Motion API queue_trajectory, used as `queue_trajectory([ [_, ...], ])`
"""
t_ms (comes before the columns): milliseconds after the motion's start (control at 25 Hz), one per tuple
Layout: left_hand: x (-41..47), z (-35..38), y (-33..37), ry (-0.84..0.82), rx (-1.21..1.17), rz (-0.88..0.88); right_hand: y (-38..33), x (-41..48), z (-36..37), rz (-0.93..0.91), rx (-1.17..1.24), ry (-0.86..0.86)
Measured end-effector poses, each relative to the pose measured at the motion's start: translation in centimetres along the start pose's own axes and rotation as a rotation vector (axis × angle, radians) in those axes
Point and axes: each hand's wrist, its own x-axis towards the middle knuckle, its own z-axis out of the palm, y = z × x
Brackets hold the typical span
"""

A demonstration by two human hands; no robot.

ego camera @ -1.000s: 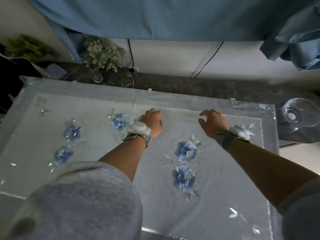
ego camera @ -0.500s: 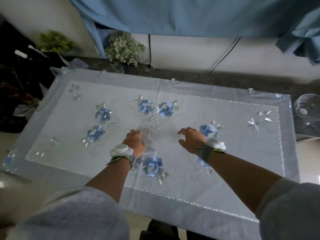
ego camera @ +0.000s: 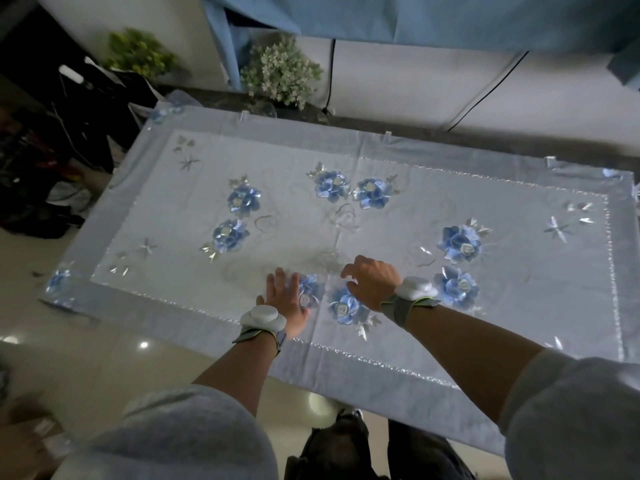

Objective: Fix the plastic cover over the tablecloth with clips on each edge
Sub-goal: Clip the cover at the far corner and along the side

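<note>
Plastic cover (ego camera: 311, 261) lies over the flowered tablecloth (ego camera: 173, 237), and we should smooth it outward with our left hand (ego camera: 285, 299), flat and holding nothing, and right hand (ego camera: 374, 282), fingers loosely spread and empty, before matching the far-edge clips (ego camera: 388, 136).

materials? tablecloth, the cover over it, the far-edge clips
Tablecloth: woven fabric, matte grey border, with satin-like shiny blue flowers and glittery silver trim.
Cover: seems to be thin clear plastic film; only faint glossy wrinkles show it.
Clips: likely clear or whitish hard plastic, but too small to be sure.
</note>
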Motion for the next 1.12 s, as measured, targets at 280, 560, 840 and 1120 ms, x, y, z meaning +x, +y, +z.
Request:
queue_trajectory([
  [280,0.2,-0.2,0.1,-0.079,0.015,0.009,-0.1,-0.7,0.9,0.077,-0.085,-0.002],
  [560,1.2,0.2,-0.1,-0.124,0.043,0.013,1.8,-2.0,0.9,0.192,-0.059,0.076],
  [840,1.7,-4.1,1.0,-0.283,0.211,0.05,5.4,-5.0,-0.9,0.425,0.271,0.177],
  [1120,1.4,-9.5,8.5,-0.098,0.182,0.246,11.1,-10.3,-3.3,0.713,0.514,0.222],
])
